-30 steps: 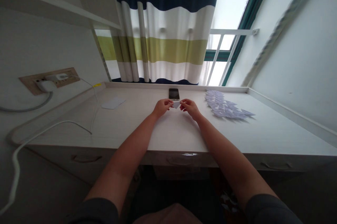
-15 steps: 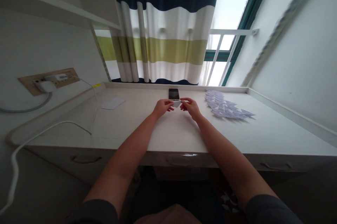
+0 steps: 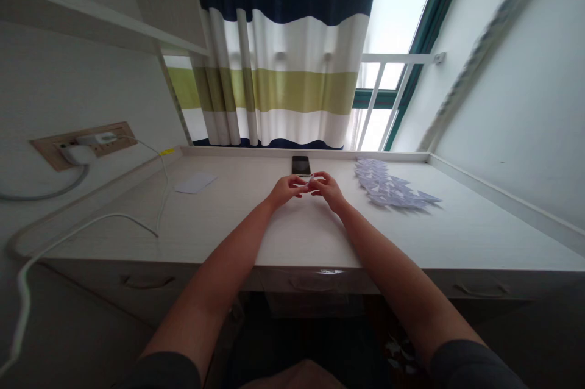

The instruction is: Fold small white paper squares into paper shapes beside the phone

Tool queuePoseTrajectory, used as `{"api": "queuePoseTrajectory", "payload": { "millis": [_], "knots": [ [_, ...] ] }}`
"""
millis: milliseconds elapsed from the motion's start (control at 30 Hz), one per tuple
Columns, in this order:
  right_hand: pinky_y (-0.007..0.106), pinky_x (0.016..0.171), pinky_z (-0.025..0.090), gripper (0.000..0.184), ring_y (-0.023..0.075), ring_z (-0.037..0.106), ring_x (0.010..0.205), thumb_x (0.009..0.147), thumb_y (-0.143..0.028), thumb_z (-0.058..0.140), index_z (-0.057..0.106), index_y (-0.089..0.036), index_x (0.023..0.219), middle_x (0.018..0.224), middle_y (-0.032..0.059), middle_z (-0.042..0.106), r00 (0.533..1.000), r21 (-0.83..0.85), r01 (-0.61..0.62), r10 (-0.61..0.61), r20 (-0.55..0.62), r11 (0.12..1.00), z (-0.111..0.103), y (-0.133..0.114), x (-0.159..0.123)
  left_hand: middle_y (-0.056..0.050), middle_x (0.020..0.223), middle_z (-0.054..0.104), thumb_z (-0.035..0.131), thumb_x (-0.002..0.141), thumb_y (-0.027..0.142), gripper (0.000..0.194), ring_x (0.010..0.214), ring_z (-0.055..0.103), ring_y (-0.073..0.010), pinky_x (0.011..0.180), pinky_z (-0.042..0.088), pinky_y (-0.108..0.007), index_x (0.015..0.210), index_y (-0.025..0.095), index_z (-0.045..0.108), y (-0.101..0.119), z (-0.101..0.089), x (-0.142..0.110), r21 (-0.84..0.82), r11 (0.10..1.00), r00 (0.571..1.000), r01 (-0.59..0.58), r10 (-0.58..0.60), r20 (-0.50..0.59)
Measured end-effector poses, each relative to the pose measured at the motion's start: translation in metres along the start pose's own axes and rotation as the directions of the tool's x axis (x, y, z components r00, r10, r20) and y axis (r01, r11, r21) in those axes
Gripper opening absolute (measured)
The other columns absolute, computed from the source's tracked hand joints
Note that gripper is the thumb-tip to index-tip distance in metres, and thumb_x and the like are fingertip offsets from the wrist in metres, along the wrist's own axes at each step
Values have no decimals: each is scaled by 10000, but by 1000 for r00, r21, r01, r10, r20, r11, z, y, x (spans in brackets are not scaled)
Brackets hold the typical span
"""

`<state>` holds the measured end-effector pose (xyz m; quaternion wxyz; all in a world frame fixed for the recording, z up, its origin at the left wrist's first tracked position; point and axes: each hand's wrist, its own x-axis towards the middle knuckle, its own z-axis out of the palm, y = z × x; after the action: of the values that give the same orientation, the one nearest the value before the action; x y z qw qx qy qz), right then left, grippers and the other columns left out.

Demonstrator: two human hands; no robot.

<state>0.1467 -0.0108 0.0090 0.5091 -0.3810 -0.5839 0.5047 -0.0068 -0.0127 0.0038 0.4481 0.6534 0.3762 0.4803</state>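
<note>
Over the pale, flat tabletop (image 3: 299, 239), the small folded white paper piece (image 3: 310, 181) was slanting between the bare left hand (image 3: 283, 190) and the bare right hand (image 3: 328, 189), pinched in the fingertip grip of both.

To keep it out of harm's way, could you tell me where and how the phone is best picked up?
I would pinch the phone by its two long edges, coming from above: it lies flat, dark screen up, and both sides look free, while the left hand and right hand hold the folded paper close to its near end.
</note>
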Motion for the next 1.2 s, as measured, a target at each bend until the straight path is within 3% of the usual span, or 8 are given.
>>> {"api": "queuePoseTrajectory", "payload": {
  "millis": [367,633,800,967,1200],
  "knots": [
    [241,564,451,394,124,600,608,625,-311,640,544,-209,993,633,-22,623,993,-34,62,-58,103,997,0,-2,-1,-65,790,636,697,589,315,269,658,593,-135,622,504,-313,744,114,609,1,-1,0,13,1000,1000,13,-13,-24],
    [226,533,454,429,122,602,629,653,-300,624,546,-224,1067,698,-11,606,989,-101,114,-103,107,988,0,3,4,-58,780,631,704,582,284,275,713,610,-161,702,500,-367,772,107,612,4,-2,-1,-51,997,998,51,-53,-28],
    [239,524,473,398,117,594,611,675,-266,585,533,-217,1067,737,-2,595,985,-190,161,-146,91,968,0,10,7,-54,866,597,703,591,251,298,718,604,-151,678,518,-365,821,113,574,2,-1,0,-67,997,998,48,-50,-41],
    [260,531,484,333,127,586,609,656,-253,589,521,-191,976,735,2,598,966,-415,222,-257,-28,882,3,13,6,-75,984,555,707,585,192,370,759,588,-146,636,534,-343,893,133,511,-2,3,2,-87,994,994,69,-76,-83],
    [258,571,470,115,123,580,602,677,-211,552,543,-174,786,696,14,621,957,-585,200,-285,-56,786,10,7,-2,-89,1031,530,694,599,171,360,717,597,-130,646,536,-337,908,131,515,-4,9,2,-57,997,998,51,-53,-38]
  ]
}}
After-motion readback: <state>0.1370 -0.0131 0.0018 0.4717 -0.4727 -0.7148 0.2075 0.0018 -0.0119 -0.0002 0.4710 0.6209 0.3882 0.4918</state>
